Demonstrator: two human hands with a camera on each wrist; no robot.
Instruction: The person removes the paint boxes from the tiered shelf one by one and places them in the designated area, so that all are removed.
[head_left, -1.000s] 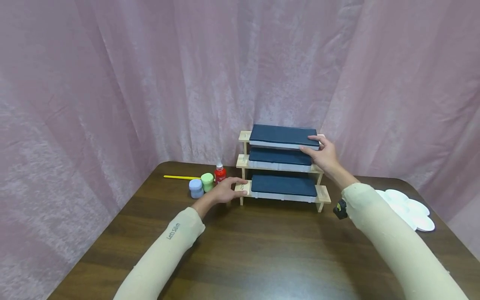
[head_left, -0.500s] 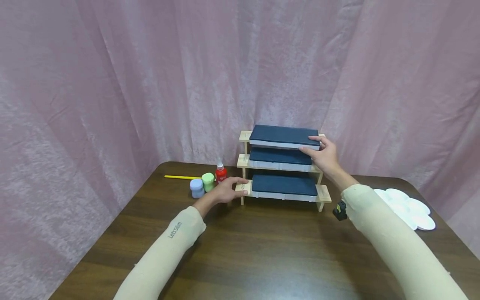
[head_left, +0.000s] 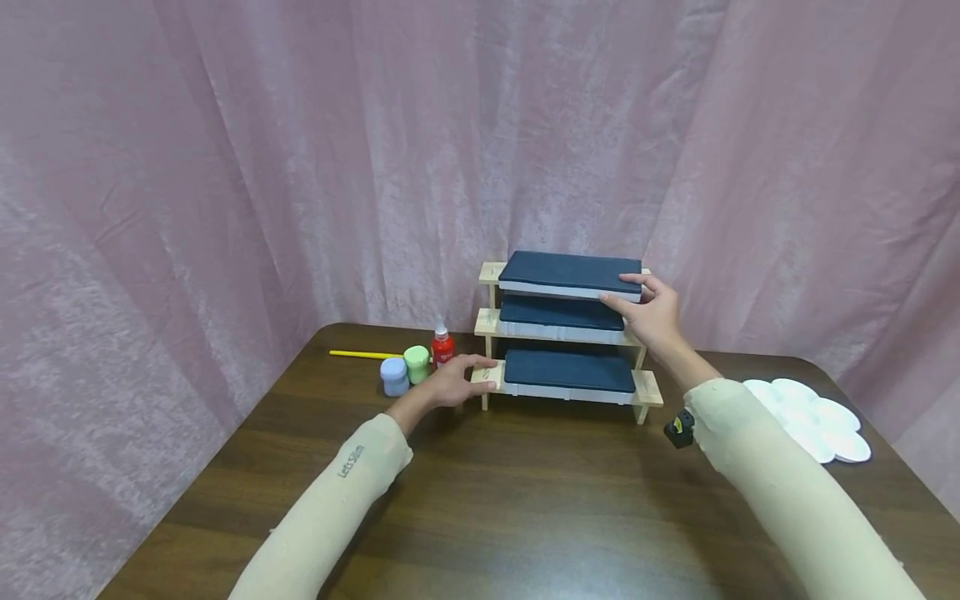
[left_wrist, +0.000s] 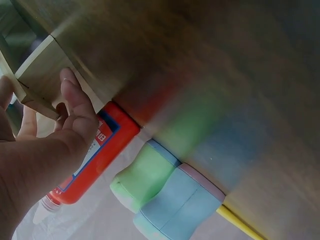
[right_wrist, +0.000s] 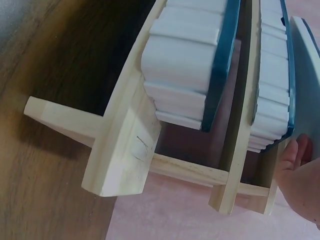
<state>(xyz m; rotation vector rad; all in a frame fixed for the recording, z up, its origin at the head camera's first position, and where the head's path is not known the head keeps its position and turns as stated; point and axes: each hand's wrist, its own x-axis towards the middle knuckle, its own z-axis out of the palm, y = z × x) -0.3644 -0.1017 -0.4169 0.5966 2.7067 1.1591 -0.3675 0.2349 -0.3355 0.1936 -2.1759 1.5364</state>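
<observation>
A three-step wooden rack [head_left: 487,321] carries white boxes with dark blue lids. My left hand [head_left: 450,382] grips the left end of the bottom step between thumb and fingers; the left wrist view shows the wood between them. At the top step, my right hand [head_left: 651,315] pinches the right end of the top box [head_left: 570,271], thumb on its front side and fingers on its lid. In the right wrist view the middle box [right_wrist: 274,70] and bottom box [right_wrist: 182,55] sit on their steps, beside the right hand's thumb and fingers.
Left of the rack stand a red bottle [head_left: 442,343], a green jar [head_left: 416,364] and a blue jar [head_left: 393,377]. A yellow stick [head_left: 363,355] lies behind them. A white flower-shaped palette [head_left: 832,421] lies at right. Pink curtain [head_left: 420,167] hangs behind the table.
The top box has shifted slightly to the right with my right hand on it. My left hand stays on the bottom step.
</observation>
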